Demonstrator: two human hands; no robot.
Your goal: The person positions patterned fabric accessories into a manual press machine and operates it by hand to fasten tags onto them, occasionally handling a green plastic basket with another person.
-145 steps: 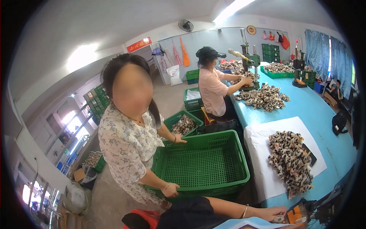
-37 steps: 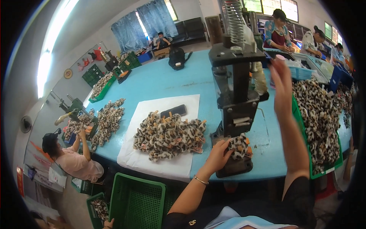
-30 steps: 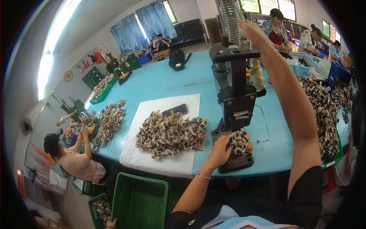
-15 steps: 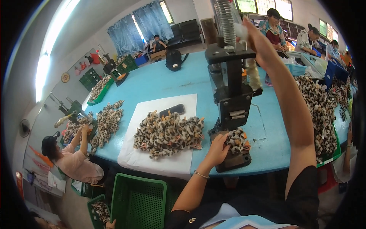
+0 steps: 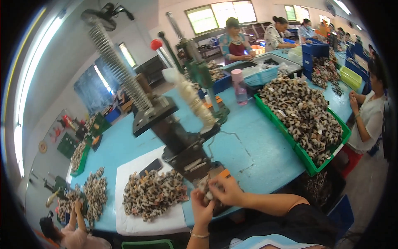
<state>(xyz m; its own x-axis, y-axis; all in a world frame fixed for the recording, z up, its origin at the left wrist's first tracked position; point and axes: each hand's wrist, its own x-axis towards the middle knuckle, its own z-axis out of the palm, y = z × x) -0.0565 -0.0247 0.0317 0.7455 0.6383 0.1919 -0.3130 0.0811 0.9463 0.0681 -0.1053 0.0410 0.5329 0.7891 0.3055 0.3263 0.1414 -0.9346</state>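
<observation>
A small spotted plush piece (image 5: 204,185) is between my two hands at the base of the black hand press. My left hand (image 5: 201,208) pinches it from the near side, partly hiding it. My right hand (image 5: 227,191) has its fingers closed on its other side, close to an orange tag (image 5: 224,173). Over them rises the press (image 5: 176,133), with a tall spring and a lever handle (image 5: 191,99) wrapped in pale material. To the left, a heap of similar plush pieces (image 5: 154,194) lies on a white sheet (image 5: 128,226), beside a dark phone (image 5: 151,166).
A green tray (image 5: 304,159) piled with plush pieces stands on the blue table (image 5: 265,133) at right. Beyond the press are a pink-capped bottle (image 5: 239,89) and a second green press (image 5: 203,74). Co-workers sit at right, at the back and at far left.
My right hand has come down from the press lever to the plush piece, joining my left hand. The view has swung right, bringing the green tray fully into sight.
</observation>
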